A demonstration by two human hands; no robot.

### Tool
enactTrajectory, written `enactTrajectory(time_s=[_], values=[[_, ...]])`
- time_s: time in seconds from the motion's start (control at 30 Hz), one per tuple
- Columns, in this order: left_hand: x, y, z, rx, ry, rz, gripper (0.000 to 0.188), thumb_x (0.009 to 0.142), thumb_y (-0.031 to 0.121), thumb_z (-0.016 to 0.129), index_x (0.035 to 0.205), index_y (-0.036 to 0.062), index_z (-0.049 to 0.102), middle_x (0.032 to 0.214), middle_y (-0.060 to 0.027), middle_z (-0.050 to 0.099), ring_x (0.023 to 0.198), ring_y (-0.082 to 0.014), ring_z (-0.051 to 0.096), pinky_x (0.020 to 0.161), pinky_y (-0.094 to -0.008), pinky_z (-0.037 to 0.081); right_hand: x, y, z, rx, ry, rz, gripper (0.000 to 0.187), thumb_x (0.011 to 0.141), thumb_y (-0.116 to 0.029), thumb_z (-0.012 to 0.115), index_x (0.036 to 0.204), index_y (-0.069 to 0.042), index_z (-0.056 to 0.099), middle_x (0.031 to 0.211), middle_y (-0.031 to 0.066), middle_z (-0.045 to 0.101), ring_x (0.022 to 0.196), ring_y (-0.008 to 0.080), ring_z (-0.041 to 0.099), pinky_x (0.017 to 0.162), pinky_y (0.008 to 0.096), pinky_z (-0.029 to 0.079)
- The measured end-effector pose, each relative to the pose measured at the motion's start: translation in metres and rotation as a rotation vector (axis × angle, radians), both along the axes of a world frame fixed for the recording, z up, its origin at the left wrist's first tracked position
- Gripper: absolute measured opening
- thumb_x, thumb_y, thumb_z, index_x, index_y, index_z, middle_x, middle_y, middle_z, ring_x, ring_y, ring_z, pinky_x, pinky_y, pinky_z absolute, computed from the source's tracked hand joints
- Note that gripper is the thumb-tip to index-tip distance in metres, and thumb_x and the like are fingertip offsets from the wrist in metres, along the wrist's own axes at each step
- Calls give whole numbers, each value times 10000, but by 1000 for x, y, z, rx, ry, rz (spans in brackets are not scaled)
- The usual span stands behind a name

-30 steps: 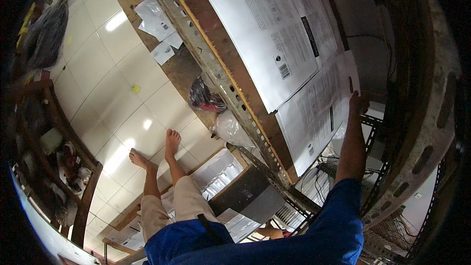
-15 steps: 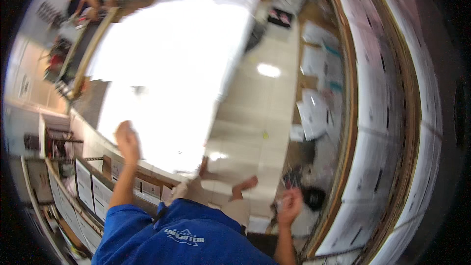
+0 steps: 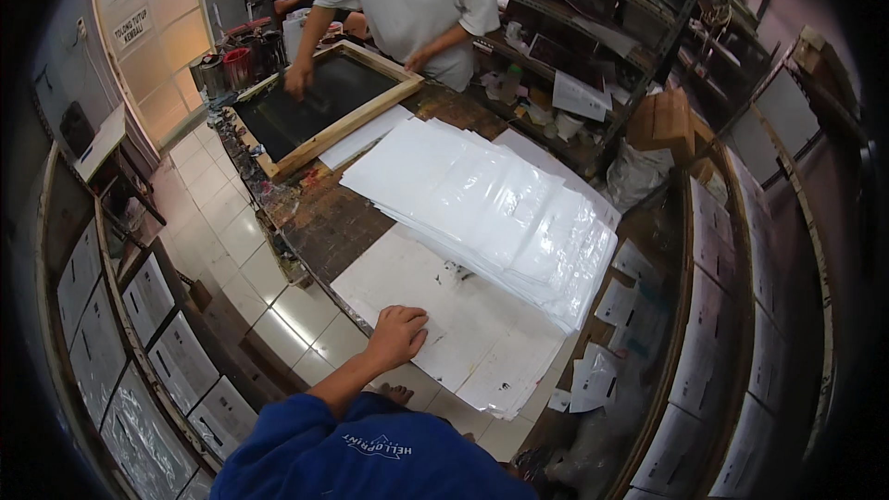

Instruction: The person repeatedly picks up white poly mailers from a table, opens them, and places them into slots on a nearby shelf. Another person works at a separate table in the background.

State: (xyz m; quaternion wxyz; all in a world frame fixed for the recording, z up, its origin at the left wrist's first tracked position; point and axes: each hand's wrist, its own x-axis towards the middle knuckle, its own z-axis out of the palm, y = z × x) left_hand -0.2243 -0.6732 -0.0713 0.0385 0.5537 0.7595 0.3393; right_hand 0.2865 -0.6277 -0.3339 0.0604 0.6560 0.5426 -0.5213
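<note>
My left hand (image 3: 398, 335) rests at the near edge of a worn white board (image 3: 463, 329), fingers loosely bent, with nothing visible held in it. My right hand is out of view. Beyond the board, partly overlapping it, lies a stack of white sheets in glossy clear plastic (image 3: 491, 199). Across the table, a co-worker in a pale shirt (image 3: 417, 0) has one hand (image 3: 298, 79) over a wooden-framed dark printing screen (image 3: 319, 97); what that hand holds is unclear. A white sheet (image 3: 366, 139) shows beside the frame.
The stained dark table (image 3: 315, 222) stands on a tiled floor (image 3: 269, 282). Low racks of wrapped packs stand left (image 3: 181, 343) and right (image 3: 704, 315). Paint cans (image 3: 236, 65) sit beyond the frame. Metal shelves (image 3: 593, 18) and a cardboard box (image 3: 662, 120) are at the far right.
The view has swung up, bringing the co-worker and the framed screen into sight. The large bright white sheet no longer shows as before. My right hand has left the picture; my left is on the board.
</note>
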Motion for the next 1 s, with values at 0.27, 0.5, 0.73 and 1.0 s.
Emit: enactTrajectory(time_s=[0.27, 0.5, 0.73, 1.0], values=[[-70, -20, -2, 115, 89, 149, 358, 788, 131, 653, 1122, 9, 610, 1195, -175, 555, 1160, -350, 484, 1037, -485, 329, -101, -17, 109, 65, 176, -254, 361, 879, -150, 621, 1174, 42, 540, 930, 172, 657, 758, 244, 676, 610, 326, 539], [-86, -17, -19, 49, 160, 305, 429, 791, 198, 634, 1173, 10, 583, 1258, -185, 519, 1243, -343, 429, 1098, -512, 269, -76, -42, -3, 217, 123, 53, 385, 881, -178, 609, 1184, 48, 534, 944, 177, 657, 798, 256, 674, 647, 340, 534], [-83, -20, -15, 76, 122, 335, 420, 784, 205, 624, 1160, 20, 591, 1238, -173, 533, 1219, -332, 455, 1085, -507, 292, -75, -27, 16, 168, 21, 62, 396, 883, -183, 604, 1193, 50, 527, 950, 179, 651, 798, 259, 673, 652, 345, 535], [-83, -21, -16, 114, 119, 339, 427, 770, 177, 643, 1161, 17, 581, 1239, -167, 529, 1200, -347, 466, 1076, -509, 300, -55, -26, 40, 165, 49, 60, 408, 885, -189, 599, 1205, 51, 519, 956, 181, 646, 798, 263, 673, 657, 351, 536]])
